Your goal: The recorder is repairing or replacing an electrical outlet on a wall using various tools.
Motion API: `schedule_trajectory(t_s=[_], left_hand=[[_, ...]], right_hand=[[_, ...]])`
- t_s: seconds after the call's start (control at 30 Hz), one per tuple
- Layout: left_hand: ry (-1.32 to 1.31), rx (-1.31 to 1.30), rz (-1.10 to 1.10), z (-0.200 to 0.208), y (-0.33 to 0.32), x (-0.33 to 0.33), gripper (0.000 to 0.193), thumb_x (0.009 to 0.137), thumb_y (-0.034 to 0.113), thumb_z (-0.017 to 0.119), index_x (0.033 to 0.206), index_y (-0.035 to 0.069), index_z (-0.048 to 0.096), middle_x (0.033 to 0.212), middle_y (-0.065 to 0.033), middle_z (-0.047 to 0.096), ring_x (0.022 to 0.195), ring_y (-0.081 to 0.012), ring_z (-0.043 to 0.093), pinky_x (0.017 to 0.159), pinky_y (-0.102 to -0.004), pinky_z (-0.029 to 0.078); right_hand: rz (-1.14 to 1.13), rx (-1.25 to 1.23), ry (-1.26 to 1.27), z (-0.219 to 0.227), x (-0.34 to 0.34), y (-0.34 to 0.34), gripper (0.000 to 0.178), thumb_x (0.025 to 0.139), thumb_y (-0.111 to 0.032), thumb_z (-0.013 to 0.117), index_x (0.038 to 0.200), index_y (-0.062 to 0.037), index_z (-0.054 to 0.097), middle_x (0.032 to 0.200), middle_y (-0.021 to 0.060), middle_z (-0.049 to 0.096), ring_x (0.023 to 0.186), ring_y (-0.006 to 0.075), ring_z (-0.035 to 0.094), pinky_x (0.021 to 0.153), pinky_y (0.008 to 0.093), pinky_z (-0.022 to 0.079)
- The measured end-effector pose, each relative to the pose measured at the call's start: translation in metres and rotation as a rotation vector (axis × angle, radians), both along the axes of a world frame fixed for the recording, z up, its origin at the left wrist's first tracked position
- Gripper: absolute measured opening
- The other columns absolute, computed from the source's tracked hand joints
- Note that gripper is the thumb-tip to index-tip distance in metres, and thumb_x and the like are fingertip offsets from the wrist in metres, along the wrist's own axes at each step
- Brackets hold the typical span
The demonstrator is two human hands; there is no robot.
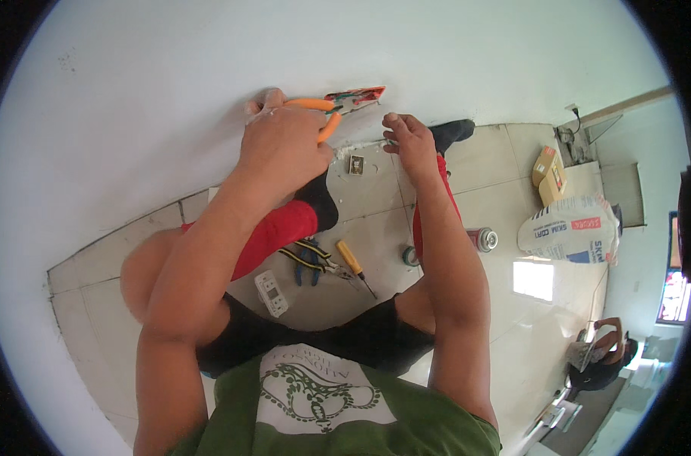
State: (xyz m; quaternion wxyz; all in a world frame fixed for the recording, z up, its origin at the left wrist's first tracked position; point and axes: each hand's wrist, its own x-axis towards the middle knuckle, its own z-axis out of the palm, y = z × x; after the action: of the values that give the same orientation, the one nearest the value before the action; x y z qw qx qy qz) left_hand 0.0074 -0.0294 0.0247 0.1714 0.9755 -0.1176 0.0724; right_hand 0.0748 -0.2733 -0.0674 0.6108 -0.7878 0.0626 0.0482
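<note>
A dark green cloth T-shirt (235, 399) bears a white printed panel (326, 391) with a green speckled design. Beyond it are black fabric shorts (315, 342), red fabric lower-leg coverings (273, 239) and, farthest, black socks (321, 201).

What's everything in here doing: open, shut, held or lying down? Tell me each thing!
Left hand: closed around orange handles
Orange handles: held, spread apart
Right hand: raised, fingers bent; can't tell if holding anything
Wall box: open, wires showing
Screwdriver: lying down
Yellow-black pliers: lying down
Blue pliers: lying down
White outlet: loose on the floor
Can: seems upright
Sack: bulging
</note>
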Motion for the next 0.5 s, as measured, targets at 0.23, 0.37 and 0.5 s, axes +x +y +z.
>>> schedule_trajectory(t_s=[0.23, 0.37, 0.5], left_hand=[[0.148, 0.031, 0.007, 0.013, 0.003, 0.001, 0.027, 0.079, 0.018, 0.068, 0.1, 0.005, 0.077, 0.095, -0.0119, 0.073, 0.109, -0.0306, 0.056, 0.102, -0.0585, 0.041], [0.115, 0.049, 0.001, 0.008, -0.001, 0.003, 0.023, 0.082, 0.015, 0.067, 0.1, 0.004, 0.077, 0.097, -0.0128, 0.075, 0.109, -0.0318, 0.056, 0.102, -0.058, 0.042], [0.069, 0.114, -0.004, 0.007, -0.001, 0.003, 0.023, 0.085, 0.012, 0.066, 0.102, 0.002, 0.077, 0.097, -0.0133, 0.076, 0.11, -0.0331, 0.057, 0.103, -0.0567, 0.043]], right_hand=[[0.037, 0.187, -0.005, 0.013, 0.015, 0.038, 0.036, 0.103, -0.032, 0.058, 0.113, 0.0027, 0.065, 0.113, 0.0115, 0.07, 0.103, 0.0232, 0.068, 0.084, 0.0371, 0.059], [0.037, 0.206, -0.092, -0.002, 0.027, 0.032, 0.027, 0.103, -0.021, 0.053, 0.106, 0.0026, 0.064, 0.106, 0.0127, 0.071, 0.099, 0.0215, 0.069, 0.09, 0.0364, 0.057], [0.005, 0.243, -0.163, -0.011, 0.027, 0.036, 0.028, 0.1, -0.019, 0.053, 0.103, 0.0042, 0.068, 0.093, 0.0098, 0.072, 0.086, 0.015, 0.063, 0.083, 0.0291, 0.051]])
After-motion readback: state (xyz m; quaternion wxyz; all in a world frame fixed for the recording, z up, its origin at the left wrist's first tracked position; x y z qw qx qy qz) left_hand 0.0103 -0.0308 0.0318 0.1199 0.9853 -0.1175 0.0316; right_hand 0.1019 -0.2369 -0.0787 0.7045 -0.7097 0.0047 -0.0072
